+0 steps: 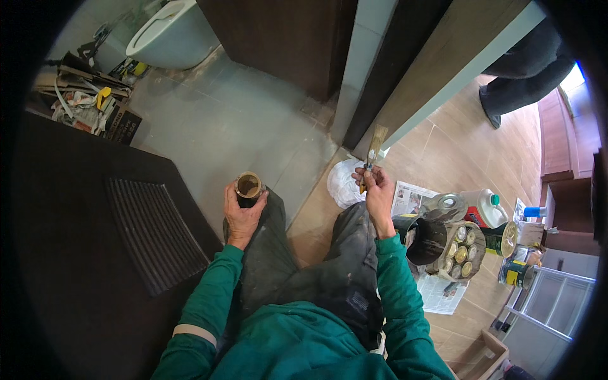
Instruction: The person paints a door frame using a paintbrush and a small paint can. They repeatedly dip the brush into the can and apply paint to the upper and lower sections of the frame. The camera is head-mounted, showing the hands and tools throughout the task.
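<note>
My left hand [244, 216] is wrapped round a small can [248, 185], its mouth turned up, with brown stuff inside. In my right hand [379, 190] is a paintbrush [375, 151], gripped by its handle between thumb and fingers. Its pale, stained bristles point up and away from me, beside the wooden door frame [415, 82]. The brush and the can are well apart. Behind my right hand a white cloth [346, 183] lies bunched on the floor near the foot of the frame.
Newspaper [437, 296] on the right holds a dark bucket [425, 242], a box of small tins [464, 252] and a white jug [486, 208]. A dark louvred door [82, 240] stands at my left. Beyond are a toilet [174, 35] and a box of scraps [95, 107]. A person's legs [529, 76] show far right.
</note>
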